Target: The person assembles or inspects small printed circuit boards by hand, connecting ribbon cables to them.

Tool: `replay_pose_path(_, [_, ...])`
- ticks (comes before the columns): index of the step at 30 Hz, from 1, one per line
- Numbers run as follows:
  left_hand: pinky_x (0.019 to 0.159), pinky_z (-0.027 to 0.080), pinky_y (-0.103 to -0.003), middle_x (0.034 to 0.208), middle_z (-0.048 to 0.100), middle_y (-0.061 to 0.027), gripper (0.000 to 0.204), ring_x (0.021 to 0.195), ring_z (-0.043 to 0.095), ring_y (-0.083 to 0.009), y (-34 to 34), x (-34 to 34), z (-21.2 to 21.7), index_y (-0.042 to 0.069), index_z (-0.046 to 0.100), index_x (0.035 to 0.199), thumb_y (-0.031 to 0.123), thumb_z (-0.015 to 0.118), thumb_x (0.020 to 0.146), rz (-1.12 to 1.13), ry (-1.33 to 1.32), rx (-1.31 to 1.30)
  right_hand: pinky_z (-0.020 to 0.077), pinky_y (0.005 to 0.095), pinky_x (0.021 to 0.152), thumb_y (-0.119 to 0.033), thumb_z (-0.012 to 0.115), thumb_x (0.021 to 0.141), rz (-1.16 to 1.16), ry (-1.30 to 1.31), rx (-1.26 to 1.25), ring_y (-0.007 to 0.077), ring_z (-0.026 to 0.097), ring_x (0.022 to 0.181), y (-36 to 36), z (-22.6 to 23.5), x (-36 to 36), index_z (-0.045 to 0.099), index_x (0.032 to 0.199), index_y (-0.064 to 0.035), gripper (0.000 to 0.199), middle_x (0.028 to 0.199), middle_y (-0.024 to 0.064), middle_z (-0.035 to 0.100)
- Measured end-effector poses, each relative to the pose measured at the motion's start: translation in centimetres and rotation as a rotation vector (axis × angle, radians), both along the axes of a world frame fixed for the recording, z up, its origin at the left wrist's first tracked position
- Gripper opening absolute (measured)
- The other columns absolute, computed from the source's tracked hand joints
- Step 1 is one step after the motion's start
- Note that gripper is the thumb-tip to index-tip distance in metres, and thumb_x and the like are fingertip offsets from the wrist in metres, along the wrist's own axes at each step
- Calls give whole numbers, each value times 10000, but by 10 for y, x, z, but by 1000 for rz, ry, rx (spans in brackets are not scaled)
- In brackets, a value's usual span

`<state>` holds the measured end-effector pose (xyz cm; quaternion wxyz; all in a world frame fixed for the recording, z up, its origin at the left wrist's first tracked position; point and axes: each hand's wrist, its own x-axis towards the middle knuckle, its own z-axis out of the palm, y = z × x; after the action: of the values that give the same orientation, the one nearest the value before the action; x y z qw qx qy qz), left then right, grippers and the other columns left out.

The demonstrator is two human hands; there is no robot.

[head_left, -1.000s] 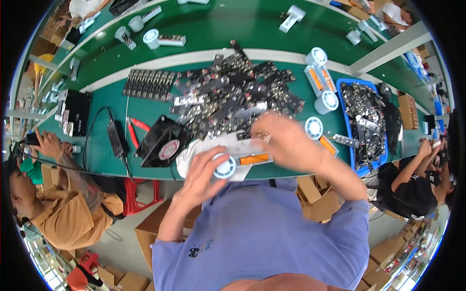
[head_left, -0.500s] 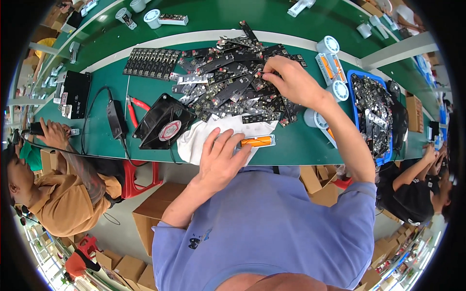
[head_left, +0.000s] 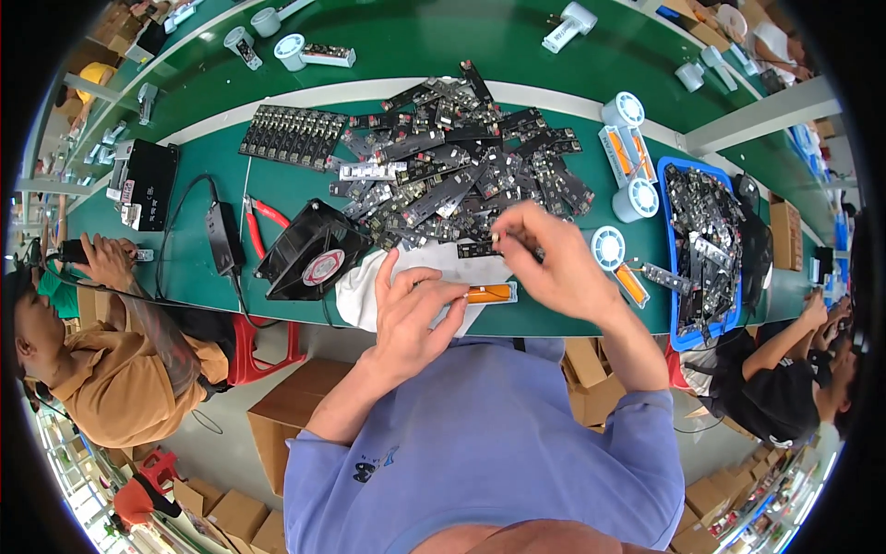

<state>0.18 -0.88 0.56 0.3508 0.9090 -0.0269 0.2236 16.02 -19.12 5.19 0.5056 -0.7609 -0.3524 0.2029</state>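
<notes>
My left hand (head_left: 417, 309) rests over a white cloth (head_left: 362, 288) at the table's front edge. Its thumb and fingers pinch the left end of a light-blue fan housing holding an orange battery (head_left: 489, 294). Just above and to the right of it, my right hand (head_left: 554, 263) has thumb and forefinger pressed together. Something tiny and pale shows at those fingertips, too small to name. Close by the fingertips a dark circuit board (head_left: 475, 250) lies at the near edge of a large pile of circuit boards (head_left: 443, 189).
A black fan (head_left: 312, 258), red-handled pliers (head_left: 266, 214) and a black power adapter (head_left: 221, 238) lie left. Light-blue fan housings (head_left: 637, 201) and a blue bin (head_left: 666, 198) of boards stand right. Co-workers sit at both sides; a board panel (head_left: 291, 136) lies behind.
My right hand has come from the pile of boards back toward me, near the housing. My left hand still holds the housing's end. The view has shifted slightly.
</notes>
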Motion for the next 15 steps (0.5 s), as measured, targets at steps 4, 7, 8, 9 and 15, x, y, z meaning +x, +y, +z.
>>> replay_pose_path(4, [1213,325,-525,906,757,-9,189,1020,668,-223,0,-5,-6,104,784,969,33,825,800,14,-27,28,462,282,636,-187,733,964,-77,-161,-165,75,538,705,59,25,83,684,1079,-17,211,778,8,612])
replay_pose_path(7, [1186,365,-510,920,754,-17,207,1012,667,-224,-2,-3,-4,105,784,984,33,832,796,-4,-50,50,568,510,883,-337,619,1043,-135,-485,-206,368,752,1009,107,-19,181,750,1181,-21,369,964,241,755])
replay_pose_path(8, [1186,365,-510,920,754,-17,207,1012,667,-224,-3,-3,-5,105,784,984,33,832,796,-13,-66,60,542,516,966,-354,585,1054,-145,-490,-308,403,710,1102,124,-44,207,733,1246,-60,381,1083,255,737])
replay_pose_path(9, [1183,368,-509,921,754,-14,212,1011,667,-222,-4,-3,-7,104,784,989,33,833,796,-5,-62,56,517,521,1049,-371,552,1066,-146,-492,-411,437,668,1195,142,-60,221,716,1312,-100,401,1203,269,719])
replay_pose_path(15, [1143,415,-480,936,739,9,240,986,671,-185,1,-5,-10,116,790,1039,74,849,810,-15,-66,50,516,492,1054,-344,549,1065,258,-407,-527,439,668,1167,152,-57,220,733,1294,-113,374,1233,245,723])
